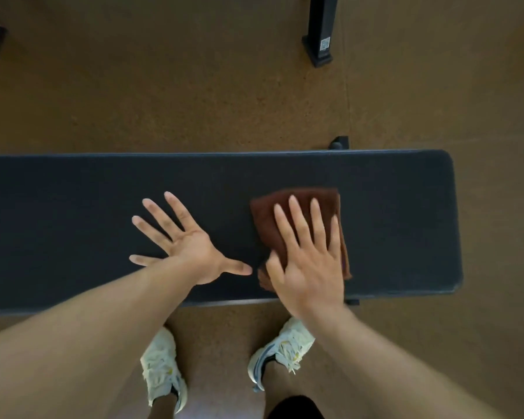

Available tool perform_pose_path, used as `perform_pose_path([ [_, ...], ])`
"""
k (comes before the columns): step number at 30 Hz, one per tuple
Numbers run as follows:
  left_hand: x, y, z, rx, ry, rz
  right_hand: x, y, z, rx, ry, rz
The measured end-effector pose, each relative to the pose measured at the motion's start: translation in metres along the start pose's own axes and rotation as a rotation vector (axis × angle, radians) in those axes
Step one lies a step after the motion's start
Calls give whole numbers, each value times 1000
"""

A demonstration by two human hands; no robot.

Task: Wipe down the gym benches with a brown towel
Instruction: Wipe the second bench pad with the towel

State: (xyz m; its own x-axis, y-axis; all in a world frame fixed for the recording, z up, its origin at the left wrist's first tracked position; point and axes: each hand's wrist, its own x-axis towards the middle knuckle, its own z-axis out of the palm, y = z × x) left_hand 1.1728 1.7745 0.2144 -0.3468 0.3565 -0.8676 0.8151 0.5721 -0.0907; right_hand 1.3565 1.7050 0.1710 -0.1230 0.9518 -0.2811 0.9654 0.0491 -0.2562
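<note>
Towel, brown and folded, is lying flat on the dark padded gym bench, toward the bench's right end and nearer its front edge than its back. The right hand is pressing down on it with straight, slightly spread fingers, palm covering the towel's near half while the far corners are showing beyond the fingertips. The left hand is resting just beside the towel on the bare pad, fingers splayed wide and flat, gripping nothing, its thumb pointing toward the towel without touching it. Two pale sneakers are standing on the brown speckled floor below the bench. A black equipment post is standing well behind it.
</note>
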Motion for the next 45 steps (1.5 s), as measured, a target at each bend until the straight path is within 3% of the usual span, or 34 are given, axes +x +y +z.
perform_pose_path([
  [4, 0, 3, 0, -1, -37, -20, -35, 20, 8, -46, -80, -98],
  [13, 5, 6, -1, 0, -35, -51, 134, -18, -27, 2, -39, 90],
  [15, 5, 6, 0, -12, -30, -41, 113, -20, -23, 16, -4, 103],
  [18, 5, 1, 1, -26, -18, 9, 16, -27, -1, 38, 18, 124],
  [21, 6, -3, 3, -67, -5, 38, -76, -31, 26, -22, -72, 118],
  [28, 4, -11, 4, -180, 28, 120, -47, 2, 5, -150, -159, -95],
  [31, 1, -35, 14, -318, 112, 306, 8, 8, -14, -147, -131, -48],
  [34, -2, -89, 27, -710, 303, 580, 68, -23, -13, -72, -57, 173],
  [37, 3, -144, 34, -897, 517, 522, 100, -89, 3, 23, 37, 277],
  [39, 10, -160, 36, -925, 578, 458, 96, -141, 16, 35, 33, 113],
  [41, 12, -159, 34, -914, 625, 447, 70, -184, 31, -3, -15, -222],
  [43, 9, -147, 30, -910, 647, 434, 37, -199, 43, -72, -80, -498],
  [45, 3, -128, 27, -928, 636, 384, 16, -183, 46, -92, -105, -588],
])
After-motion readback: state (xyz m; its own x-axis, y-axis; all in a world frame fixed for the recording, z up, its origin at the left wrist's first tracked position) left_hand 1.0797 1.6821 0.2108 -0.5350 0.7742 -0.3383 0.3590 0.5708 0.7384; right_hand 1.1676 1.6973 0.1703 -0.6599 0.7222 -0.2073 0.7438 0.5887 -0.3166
